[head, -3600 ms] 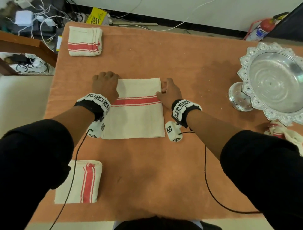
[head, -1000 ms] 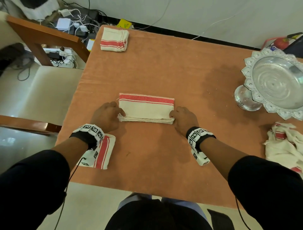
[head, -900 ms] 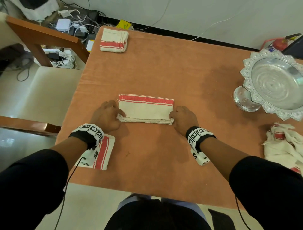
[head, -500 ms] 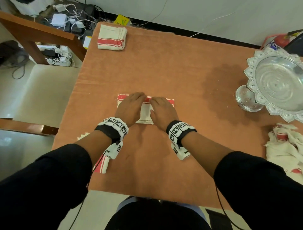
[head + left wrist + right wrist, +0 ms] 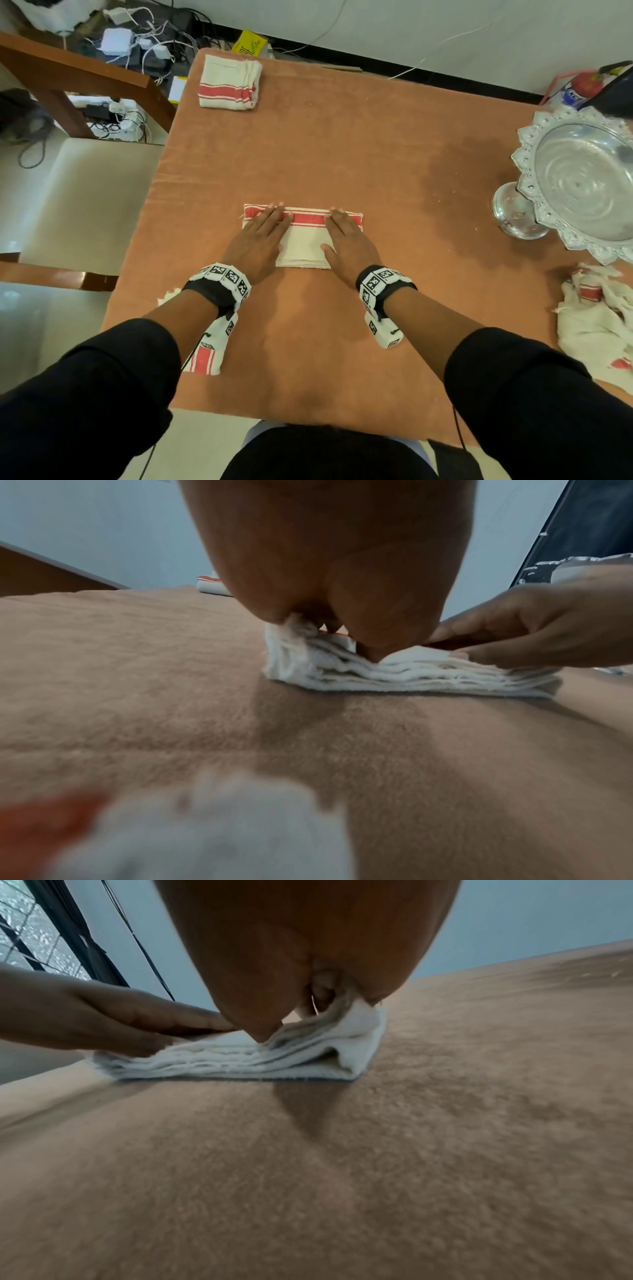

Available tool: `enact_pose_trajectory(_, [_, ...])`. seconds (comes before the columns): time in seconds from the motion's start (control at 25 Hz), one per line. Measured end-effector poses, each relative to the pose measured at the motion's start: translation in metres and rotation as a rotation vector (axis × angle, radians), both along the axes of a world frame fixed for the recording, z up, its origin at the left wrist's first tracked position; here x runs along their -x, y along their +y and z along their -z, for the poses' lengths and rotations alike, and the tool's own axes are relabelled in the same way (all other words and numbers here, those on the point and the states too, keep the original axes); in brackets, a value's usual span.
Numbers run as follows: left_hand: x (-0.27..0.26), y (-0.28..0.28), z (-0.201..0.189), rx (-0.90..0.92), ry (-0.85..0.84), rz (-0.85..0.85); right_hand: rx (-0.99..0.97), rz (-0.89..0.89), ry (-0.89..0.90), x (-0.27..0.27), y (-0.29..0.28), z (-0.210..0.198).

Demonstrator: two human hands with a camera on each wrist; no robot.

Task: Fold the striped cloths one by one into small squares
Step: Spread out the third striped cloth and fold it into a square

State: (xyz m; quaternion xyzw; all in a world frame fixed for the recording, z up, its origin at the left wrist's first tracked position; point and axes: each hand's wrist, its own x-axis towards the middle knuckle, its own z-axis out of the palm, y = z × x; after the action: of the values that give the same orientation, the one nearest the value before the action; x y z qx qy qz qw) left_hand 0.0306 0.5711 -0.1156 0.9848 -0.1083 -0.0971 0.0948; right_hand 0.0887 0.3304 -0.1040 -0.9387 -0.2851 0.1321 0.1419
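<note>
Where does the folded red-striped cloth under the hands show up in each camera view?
Head: folded red-striped white cloth centre, under both flat hands.
Left wrist: cloth right of centre, layered edge facing the camera.
Right wrist: cloth left of centre.
Shared landmark: orange table cover.

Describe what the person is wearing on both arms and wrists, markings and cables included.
Both arms wear black long sleeves pushed up to mid-forearm. Each wrist carries a black strap with a white band of square black-and-white coded markers, on the left wrist and the right wrist. A white marker-printed camera block hangs below each band, with a thin black cable trailing back toward the body.
</note>
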Motion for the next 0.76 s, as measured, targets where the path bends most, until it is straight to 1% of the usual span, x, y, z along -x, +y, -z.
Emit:
enact_pose_trajectory(0.08, [0.002, 0.007, 0.001, -0.039, -0.007, 0.003, 0.009, -0.007, -0.005, 0.0, -0.011, 0.0])
enact_pose_trajectory(0.2, [0.003, 0.019, 0.003, -0.096, -0.015, -0.049, 0.029, -0.006, -0.021, 0.001, -0.023, 0.0])
enact_pose_trajectory(0.36, [0.01, 0.035, 0.008, -0.091, 0.03, -0.124, 0.075, 0.016, -0.037, 0.002, -0.039, 0.005])
enact_pose_trajectory(0.52, [0.009, 0.033, 0.009, -0.11, 0.051, -0.149, 0.146, 0.006, -0.055, 0.001, -0.046, 0.009])
enact_pose_trajectory(0.64, [0.006, 0.03, 0.005, -0.127, 0.113, -0.151, 0.167, 0.011, -0.026, 0.002, -0.043, 0.013])
enact_pose_trajectory(0.76, [-0.002, 0.024, -0.008, -0.164, 0.139, -0.161, 0.129, 0.049, 0.013, 0.0, -0.04, 0.006])
